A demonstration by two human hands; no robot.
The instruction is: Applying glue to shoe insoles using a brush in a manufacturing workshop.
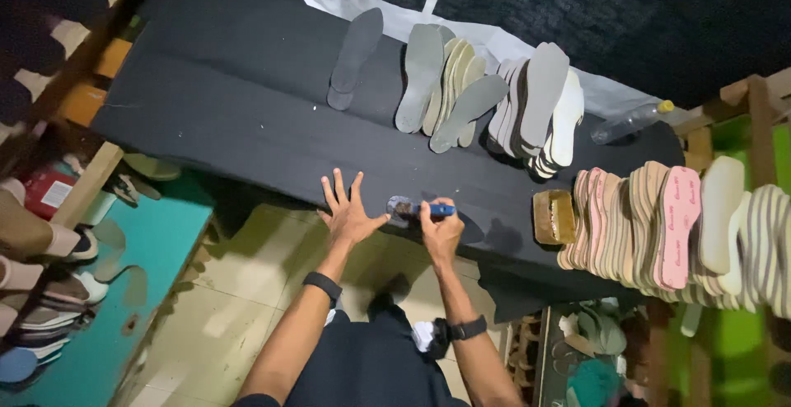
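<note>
I look down at a long bench (247, 102) with a black cloth over it. My left hand (348, 209) lies flat on the cloth at the near edge. Its fingers (338, 186) are spread wide open and hold nothing.

My right hand (441, 230) is just beside it, at 3 o'clock from the left hand. Its fingers are closed around a small brush with a blue handle (428, 208). The brush head points to 9 o'clock and touches the cloth between my two hands. The thumb of the left hand is near the brush head.

At 12 o'clock from my hands, on the far side of the bench, a dark grey sole (356, 57) lies alone. At 1 o'clock there is a bunch of grey and tan soles (449, 86) leaning on each other. Next to them, more to the right, is a stack of grey and white soles (540, 106). A clear plastic bottle with a yellow cap (630, 119) lies at 2 o'clock.

At 3 o'clock from the right hand sits a small brown tin (554, 216). Just past it is a long row of pink and tan soles (659, 222) standing on edge.

At 9 o'clock, well apart from my hands, shoes (49, 275) sit on a rack.
</note>
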